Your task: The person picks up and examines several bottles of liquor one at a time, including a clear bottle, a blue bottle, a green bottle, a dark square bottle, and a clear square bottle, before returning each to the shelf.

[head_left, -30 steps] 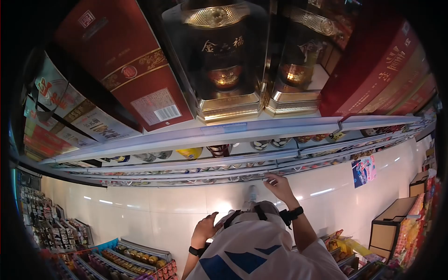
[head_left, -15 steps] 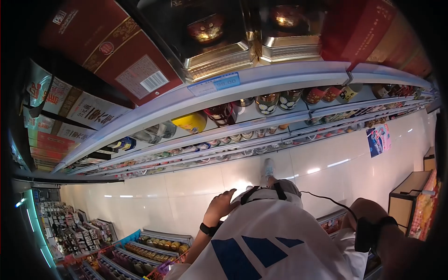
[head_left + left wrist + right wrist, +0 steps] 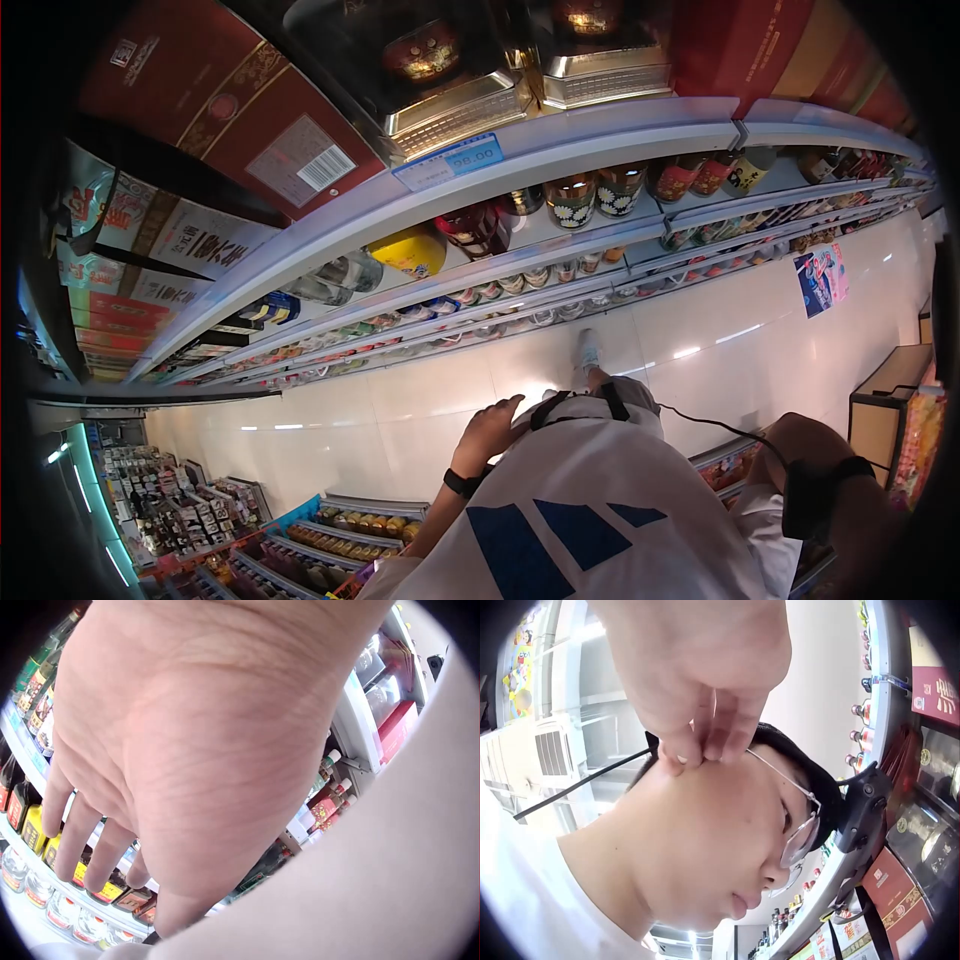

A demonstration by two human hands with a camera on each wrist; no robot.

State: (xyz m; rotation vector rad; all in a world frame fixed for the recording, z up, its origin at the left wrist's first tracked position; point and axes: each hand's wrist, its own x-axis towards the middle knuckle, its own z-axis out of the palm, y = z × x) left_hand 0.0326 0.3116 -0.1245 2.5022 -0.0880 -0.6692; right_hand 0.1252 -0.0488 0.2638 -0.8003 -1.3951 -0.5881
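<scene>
My left hand (image 3: 490,430) hangs in front of the white shirt (image 3: 600,490) in the head view, holding nothing. Its palm and loosely extended fingers fill much of the left wrist view, with shelved bottles behind them. Raised to the side of the head, my right hand (image 3: 705,682) touches the skin near the ear with bent fingertips. These fingers cover most of the ear, and I cannot tell whether they pinch it. Only the right forearm (image 3: 850,500) with its wrist strap shows in the head view.
A long store shelf (image 3: 560,155) curves ahead, bearing a dark red box (image 3: 240,110), gold-based cases and rows of bottles on lower levels. A blue price tag (image 3: 470,155) sits on its edge. Low racks (image 3: 350,530) stand behind; a poster (image 3: 822,280) lies on the tiled floor.
My right hand has risen from in front of the body out of the head view. The head view has tilted, bringing more of the lower shelves into sight. The left hand stays near the waist.
</scene>
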